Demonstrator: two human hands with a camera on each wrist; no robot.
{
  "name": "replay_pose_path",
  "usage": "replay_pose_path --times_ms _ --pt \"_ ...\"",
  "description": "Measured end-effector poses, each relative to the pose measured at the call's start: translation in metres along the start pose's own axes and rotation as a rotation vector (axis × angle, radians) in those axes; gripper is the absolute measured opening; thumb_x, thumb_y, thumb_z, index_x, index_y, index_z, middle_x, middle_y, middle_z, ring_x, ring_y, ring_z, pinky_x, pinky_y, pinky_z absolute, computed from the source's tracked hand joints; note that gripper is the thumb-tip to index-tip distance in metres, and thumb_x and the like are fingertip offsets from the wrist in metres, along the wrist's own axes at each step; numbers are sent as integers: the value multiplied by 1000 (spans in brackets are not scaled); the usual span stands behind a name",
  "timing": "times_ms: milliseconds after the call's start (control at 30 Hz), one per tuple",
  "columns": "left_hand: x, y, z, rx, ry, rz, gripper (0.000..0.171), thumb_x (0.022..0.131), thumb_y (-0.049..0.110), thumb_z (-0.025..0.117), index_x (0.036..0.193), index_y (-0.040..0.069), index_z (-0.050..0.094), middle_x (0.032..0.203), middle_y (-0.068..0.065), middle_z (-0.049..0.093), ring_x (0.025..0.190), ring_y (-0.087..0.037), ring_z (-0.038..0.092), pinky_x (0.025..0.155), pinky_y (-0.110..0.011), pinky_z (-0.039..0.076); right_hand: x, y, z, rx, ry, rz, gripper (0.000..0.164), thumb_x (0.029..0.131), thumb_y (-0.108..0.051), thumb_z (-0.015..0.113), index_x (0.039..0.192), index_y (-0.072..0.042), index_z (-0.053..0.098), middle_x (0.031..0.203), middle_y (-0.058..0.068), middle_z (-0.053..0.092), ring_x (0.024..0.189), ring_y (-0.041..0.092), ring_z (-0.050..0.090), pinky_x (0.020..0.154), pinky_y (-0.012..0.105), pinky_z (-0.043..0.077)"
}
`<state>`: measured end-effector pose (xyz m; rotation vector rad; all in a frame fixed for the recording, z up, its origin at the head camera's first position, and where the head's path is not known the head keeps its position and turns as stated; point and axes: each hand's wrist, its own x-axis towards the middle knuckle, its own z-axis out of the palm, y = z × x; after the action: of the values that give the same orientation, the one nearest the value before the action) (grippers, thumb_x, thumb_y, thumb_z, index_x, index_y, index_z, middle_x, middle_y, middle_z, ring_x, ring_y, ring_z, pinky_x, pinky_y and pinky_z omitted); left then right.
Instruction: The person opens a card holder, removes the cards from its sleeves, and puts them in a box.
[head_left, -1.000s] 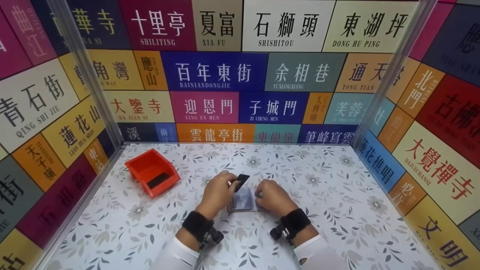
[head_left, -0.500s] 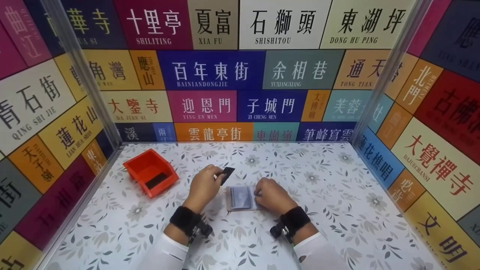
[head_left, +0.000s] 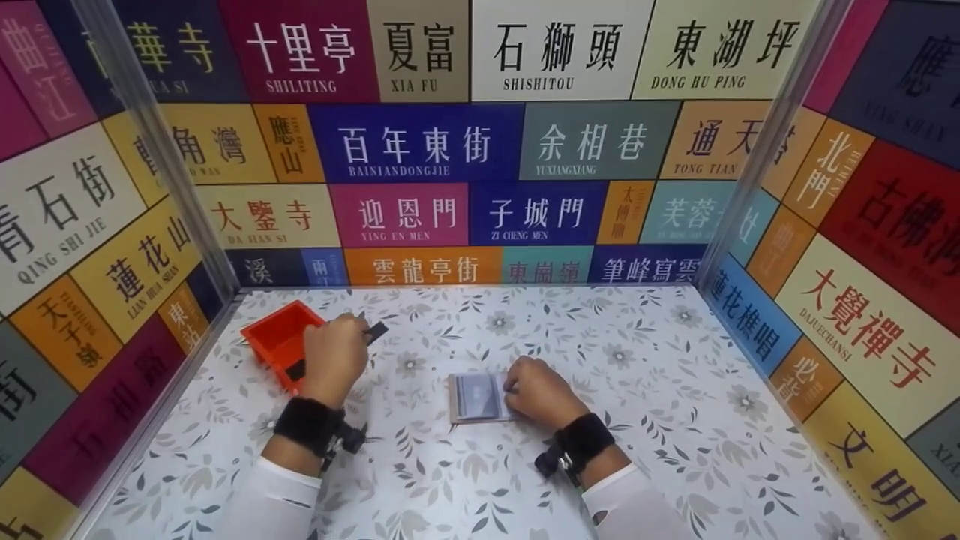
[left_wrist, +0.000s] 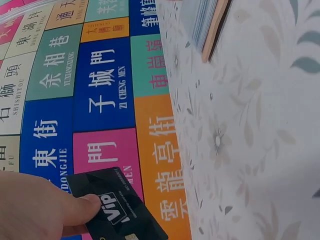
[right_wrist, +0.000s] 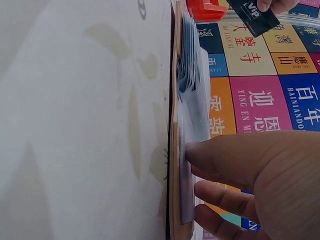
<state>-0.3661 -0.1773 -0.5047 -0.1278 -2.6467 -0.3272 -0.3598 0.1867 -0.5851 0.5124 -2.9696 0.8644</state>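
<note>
In the head view my left hand [head_left: 336,356] is at the near right side of the red bin [head_left: 285,341], partly covering it. It pinches a black VIP card [left_wrist: 112,205], its printed face plain in the left wrist view. My right hand [head_left: 546,394] presses its thumb and fingertips on the right part of an opened card holder [head_left: 477,397]. That holder lies flat on the table and has clear sleeves and a brown cover. From the side, the right wrist view shows the fanned sleeves [right_wrist: 189,65] beyond the right thumb. A dark piece [head_left: 297,370] lies in the bin.
A white tabletop [head_left: 637,450] with a grey flower and leaf pattern lies under everything. Panels of coloured signs [head_left: 416,142] wall it in at the back and both sides. Dark wrist straps [head_left: 307,421] with small cameras are on both arms.
My left hand has moved left with the black card, from above the card holder to beside the red bin. The right hand has stayed on the holder.
</note>
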Motion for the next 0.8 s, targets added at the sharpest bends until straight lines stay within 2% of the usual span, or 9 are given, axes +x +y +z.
replay_pose_path --times_ms 133,233,367,467,633,800 --pt "3 -17 -14 68 -53 -58 11 91 -2 76 96 3 84 92 -21 82 87 -49 77 87 -66 53 0 -1 -1 -4 3 -2 11 89 -10 86 98 -13 82 106 3 73 99 25 71 94 47 63" --pt "2 -27 -19 99 -80 -103 16 93 -4 68 99 0 83 96 -25 82 91 -51 76 92 -68 51 -1 -1 -1 -3 -4 4 10 89 -10 85 99 -13 82 106 3 72 99 23 70 94 46 62" --pt "0 -38 -21 128 -77 -161 26 100 -4 56 104 -2 82 102 -28 82 95 -53 76 96 -70 48 0 -1 0 -7 -11 17 9 91 -10 85 99 -12 83 106 3 72 98 22 69 92 44 63" --pt "-1 -46 -18 147 -93 -201 30 103 -3 53 107 -2 83 104 -29 82 95 -53 76 98 -71 46 0 -3 -1 -7 -13 26 9 91 -11 85 101 -11 84 107 3 73 99 22 70 92 44 63" --pt "0 -56 -8 209 -197 -258 21 102 4 65 113 -5 80 106 -31 81 93 -49 71 99 -72 48 -1 -4 -2 6 -13 28 12 91 -10 85 103 -10 84 108 3 74 100 23 73 93 45 64" --pt "1 -64 10 243 -265 -281 25 100 11 73 118 -6 78 108 -32 80 94 -48 67 101 -72 48 -1 -4 -2 17 -4 4 11 90 -9 85 101 -9 85 107 4 74 98 24 72 92 46 64"
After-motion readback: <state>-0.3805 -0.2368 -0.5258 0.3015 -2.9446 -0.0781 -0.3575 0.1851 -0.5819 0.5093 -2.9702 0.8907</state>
